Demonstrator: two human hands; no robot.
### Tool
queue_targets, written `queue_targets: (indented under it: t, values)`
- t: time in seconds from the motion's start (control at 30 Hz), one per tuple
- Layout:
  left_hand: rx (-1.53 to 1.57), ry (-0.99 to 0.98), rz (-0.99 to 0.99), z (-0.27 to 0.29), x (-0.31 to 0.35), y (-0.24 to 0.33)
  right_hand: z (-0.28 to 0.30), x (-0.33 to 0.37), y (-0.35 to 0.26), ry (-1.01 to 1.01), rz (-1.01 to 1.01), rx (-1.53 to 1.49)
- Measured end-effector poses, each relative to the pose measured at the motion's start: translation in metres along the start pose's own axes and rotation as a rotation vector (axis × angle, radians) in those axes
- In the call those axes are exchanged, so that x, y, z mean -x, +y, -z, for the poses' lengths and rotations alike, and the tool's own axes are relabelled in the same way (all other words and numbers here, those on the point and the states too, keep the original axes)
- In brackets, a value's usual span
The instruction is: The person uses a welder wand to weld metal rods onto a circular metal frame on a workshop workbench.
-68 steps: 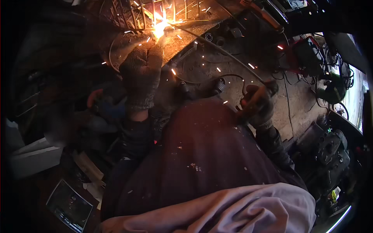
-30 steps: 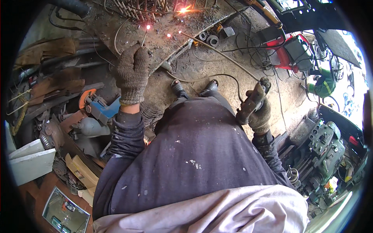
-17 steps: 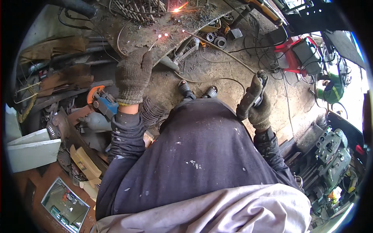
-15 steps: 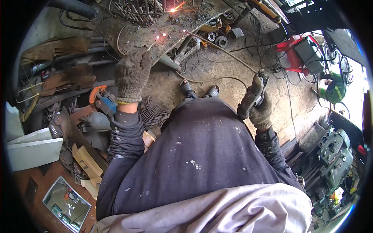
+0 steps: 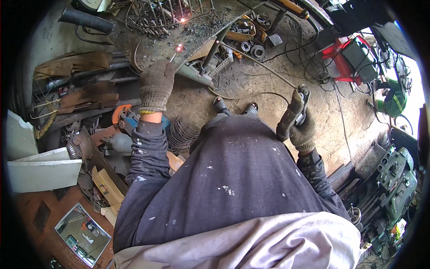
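My left hand [image 5: 156, 87], in a brown knit glove, is closed at the near edge of the metal work table [image 5: 154, 47]. A thin metal rod [image 5: 173, 57] sticks out past its fingers, and a red-hot glowing spot [image 5: 179, 47] shows at the rod's far end. My right hand [image 5: 302, 132], gloved the same way, grips a dark welding electrode holder [image 5: 291, 112] out to the right. From the holder a long welding electrode [image 5: 257, 62] slants up and left, its tip near the table's edge. Another glowing spot [image 5: 182, 20] lies on the table by a heap of short rods [image 5: 150, 22].
A cable [image 5: 251, 94] curves over the floor past my feet. Bearings and rings [image 5: 257, 50] lie beyond the table edge. A red plastic stool [image 5: 333, 58] with a box stands at right, near a person in green [image 5: 394, 98]. A green machine [image 5: 394, 184] is at lower right.
The bright spark on the table has shrunk to a small glow. Two glowing points near my left hand now show as one. The view has shifted slightly; both hands keep their hold.
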State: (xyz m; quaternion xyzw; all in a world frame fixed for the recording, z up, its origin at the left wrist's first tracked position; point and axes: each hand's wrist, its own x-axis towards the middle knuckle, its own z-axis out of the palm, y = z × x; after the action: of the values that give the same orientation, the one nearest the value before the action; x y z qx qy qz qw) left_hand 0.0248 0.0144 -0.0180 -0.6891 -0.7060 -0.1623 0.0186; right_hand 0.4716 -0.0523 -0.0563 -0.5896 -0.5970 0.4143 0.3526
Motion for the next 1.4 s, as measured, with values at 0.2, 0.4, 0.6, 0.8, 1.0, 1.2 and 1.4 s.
queue_targets:
  t: [0.2,0.4,0.6,0.8,1.0,1.2,1.4]
  values:
    - [-0.037,-0.106,0.083,0.004,-0.014,0.005,0.001,0.002,-0.002,0.003,-0.009,-0.039]
    - [0.048,-0.027,0.103,0.015,-0.009,0.007,-0.001,0.007,-0.001,0.016,-0.034,-0.029]
    - [0.089,-0.09,0.04,0.015,-0.007,-0.006,-0.017,0.021,-0.027,0.095,-0.126,-0.063]
    - [0.254,-0.165,-0.152,0.026,-0.011,-0.009,-0.058,0.048,-0.038,0.315,-0.159,-0.055]
    - [0.289,-0.198,-0.202,0.012,-0.013,-0.021,-0.109,0.077,-0.054,0.47,-0.139,-0.117]
    - [0.248,-0.246,-0.266,0.013,-0.018,-0.021,-0.128,0.09,-0.075,0.497,-0.154,-0.251]
    - [0.274,-0.221,-0.257,0.012,-0.015,-0.023,-0.117,0.091,-0.061,0.489,-0.216,-0.311]
